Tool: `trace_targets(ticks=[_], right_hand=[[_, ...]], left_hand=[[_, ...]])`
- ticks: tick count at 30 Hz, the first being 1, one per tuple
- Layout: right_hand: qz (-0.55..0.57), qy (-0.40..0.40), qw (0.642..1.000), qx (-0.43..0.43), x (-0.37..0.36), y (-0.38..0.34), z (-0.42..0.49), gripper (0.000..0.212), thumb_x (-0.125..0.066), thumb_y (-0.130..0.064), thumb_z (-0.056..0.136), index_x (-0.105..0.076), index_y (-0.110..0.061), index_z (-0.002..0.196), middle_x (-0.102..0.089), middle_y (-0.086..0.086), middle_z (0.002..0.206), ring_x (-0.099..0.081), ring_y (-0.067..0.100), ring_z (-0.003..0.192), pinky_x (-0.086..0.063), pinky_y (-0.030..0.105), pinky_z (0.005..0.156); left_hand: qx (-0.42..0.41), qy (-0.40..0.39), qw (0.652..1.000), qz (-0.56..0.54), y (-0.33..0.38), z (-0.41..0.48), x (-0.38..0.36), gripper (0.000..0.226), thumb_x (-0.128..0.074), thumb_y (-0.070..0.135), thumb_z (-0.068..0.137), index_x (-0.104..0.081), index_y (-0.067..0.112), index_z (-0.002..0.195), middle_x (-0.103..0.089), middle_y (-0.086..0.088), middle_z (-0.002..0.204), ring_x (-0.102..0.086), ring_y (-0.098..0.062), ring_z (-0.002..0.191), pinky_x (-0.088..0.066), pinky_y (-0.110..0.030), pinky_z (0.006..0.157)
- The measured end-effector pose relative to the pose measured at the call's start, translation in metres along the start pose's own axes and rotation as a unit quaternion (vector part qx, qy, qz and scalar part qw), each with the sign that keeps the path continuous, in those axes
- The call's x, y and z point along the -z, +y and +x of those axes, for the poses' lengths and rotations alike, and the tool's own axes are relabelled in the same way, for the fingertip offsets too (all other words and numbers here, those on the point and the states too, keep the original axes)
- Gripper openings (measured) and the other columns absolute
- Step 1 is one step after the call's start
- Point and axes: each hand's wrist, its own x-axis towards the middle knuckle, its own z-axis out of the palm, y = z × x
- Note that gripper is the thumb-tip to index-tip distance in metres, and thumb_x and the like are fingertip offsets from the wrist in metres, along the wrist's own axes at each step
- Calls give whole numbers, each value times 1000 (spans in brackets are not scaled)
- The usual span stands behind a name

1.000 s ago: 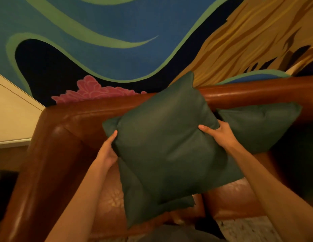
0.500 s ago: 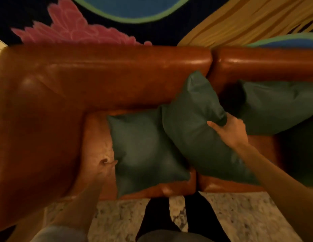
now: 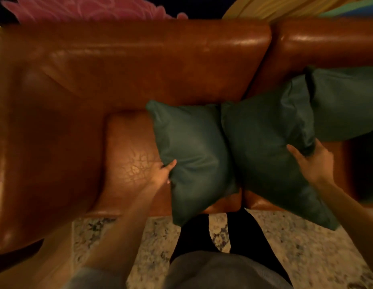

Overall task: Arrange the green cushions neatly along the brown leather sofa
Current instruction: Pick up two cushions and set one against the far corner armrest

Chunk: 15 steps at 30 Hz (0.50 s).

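Observation:
Two dark green cushions lean side by side against the backrest of the brown leather sofa (image 3: 139, 65). My left hand (image 3: 163, 173) grips the left edge of the left cushion (image 3: 194, 151), thumb on its front. On the right edge of the second cushion (image 3: 262, 147) my right hand (image 3: 312, 161) holds on, fingers behind it. A third green cushion (image 3: 346, 101) rests further right against the backrest, partly behind the second one. The lower corners of the two held cushions hang past the seat's front edge.
The sofa's wide left armrest (image 3: 35, 142) bounds the seat, with bare seat leather (image 3: 129, 155) beside the left cushion. A patterned pale rug (image 3: 306, 257) lies below. My dark-trousered legs (image 3: 223, 236) stand against the seat front. A colourful mural (image 3: 81, 7) is behind.
The view tilted further down. My left hand moved from the seat onto the left cushion's edge. The two cushions now stand side by side, shifted right along the seat.

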Motion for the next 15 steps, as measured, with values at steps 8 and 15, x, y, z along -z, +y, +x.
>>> trace_targets(ticks=[8, 15], right_hand=[[0, -26, 1000, 0, -8, -25, 4, 60, -69, -51, 82, -56, -9, 123, -65, 24, 121, -61, 44, 110, -50, 45, 91], [-30, -207, 978, 5, -67, -61, -18, 67, -77, -54, 71, -48, -15, 117, -66, 14, 123, -62, 38, 111, -52, 45, 91]], left_hand=[[-188, -12, 928, 322, 71, -51, 30, 52, -58, 39, 93, -57, 5, 54, -57, -6, 44, -54, -7, 35, -35, -11, 38], [-57, -9, 867, 495, 44, -73, 66, 51, -56, 61, 85, -55, 13, 69, -64, -1, 58, -65, -12, 51, -49, -23, 50]])
